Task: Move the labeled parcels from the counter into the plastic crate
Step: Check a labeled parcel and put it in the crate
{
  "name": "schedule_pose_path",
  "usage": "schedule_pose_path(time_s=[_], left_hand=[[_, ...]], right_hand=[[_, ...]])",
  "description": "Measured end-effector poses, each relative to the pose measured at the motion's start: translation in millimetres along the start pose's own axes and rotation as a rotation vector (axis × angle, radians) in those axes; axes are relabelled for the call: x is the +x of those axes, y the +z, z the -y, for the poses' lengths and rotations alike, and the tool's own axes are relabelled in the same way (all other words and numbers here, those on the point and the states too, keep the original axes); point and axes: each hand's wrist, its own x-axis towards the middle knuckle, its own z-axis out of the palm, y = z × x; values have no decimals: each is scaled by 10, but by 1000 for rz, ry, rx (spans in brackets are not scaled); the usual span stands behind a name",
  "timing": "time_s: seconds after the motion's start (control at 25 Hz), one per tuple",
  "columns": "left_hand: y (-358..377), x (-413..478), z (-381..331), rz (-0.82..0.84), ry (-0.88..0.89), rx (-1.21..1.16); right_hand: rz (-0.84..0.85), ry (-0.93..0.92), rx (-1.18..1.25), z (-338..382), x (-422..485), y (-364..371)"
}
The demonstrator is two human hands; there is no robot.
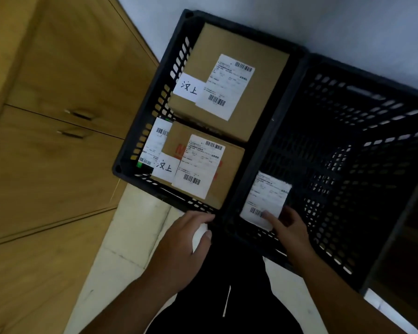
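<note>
With your right hand (290, 227) laid on the dark parcel (266, 201) at seven o'clock in the right crate (348, 116) and your left hand (191, 239) at its rim, neither grip readable, letting go early could wedge it tilted against the lattice wall.

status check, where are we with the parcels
Right hand grips dark parcel inside right crate. Left hand on rim, grip unclear. Nothing blocking.

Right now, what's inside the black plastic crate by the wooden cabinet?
Visible: far brown cardboard box, near brown cardboard box, both white-labelled; third labelled parcel mostly covered by the near box.
</note>
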Motion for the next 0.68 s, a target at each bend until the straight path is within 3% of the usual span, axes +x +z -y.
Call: schedule_pose_path(time_s=[0.2,0.6,0.68], left_hand=[[9,171,-96,-7,-24,-14],[86,308,-62,8,-60,-33],[83,339,-43,1,-58,-46]], right_hand=[[-16,48,123,559,275,16],[164,181,41,718,247,96],[94,137,-13,806,299,39]])
